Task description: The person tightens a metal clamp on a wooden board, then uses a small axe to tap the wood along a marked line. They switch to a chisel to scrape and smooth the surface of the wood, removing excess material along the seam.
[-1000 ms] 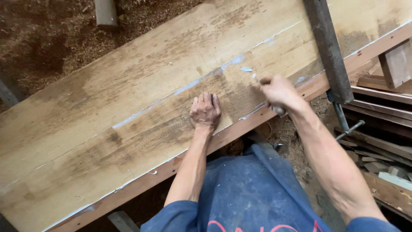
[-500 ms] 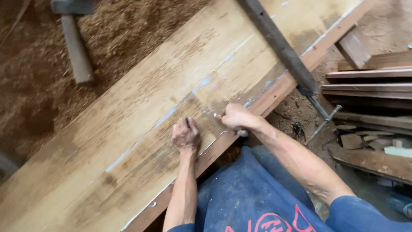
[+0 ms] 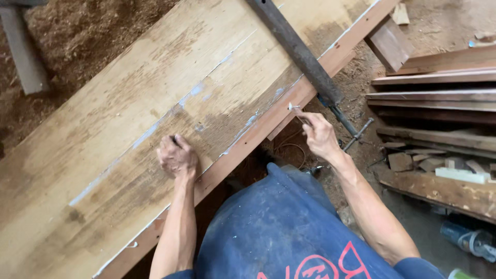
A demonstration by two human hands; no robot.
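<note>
A wide panel of glued wooden boards (image 3: pixel 155 93) lies slanted across the view, with pale glue lines along its seams. My left hand (image 3: pixel 177 156) rests knuckles-up on the panel near its front edge, fingers curled. My right hand (image 3: pixel 319 135) hovers just off the panel's front edge strip (image 3: pixel 268 121) and grips a small scraper tool (image 3: pixel 295 110) whose pale tip points at that edge. A long dark bar clamp (image 3: pixel 297 49) crosses the panel right behind the right hand.
Sawdust covers the ground at the top left (image 3: pixel 77 31). Stacked planks (image 3: pixel 439 82) and wood offcuts (image 3: pixel 413 161) lie to the right. A grey post (image 3: pixel 20 51) stands at the far left. My blue apron (image 3: pixel 274 232) fills the bottom centre.
My right hand has lifted off the board's seam and moved right, past the front edge near the clamp. The left hand stays on the panel. The camera view has shifted.
</note>
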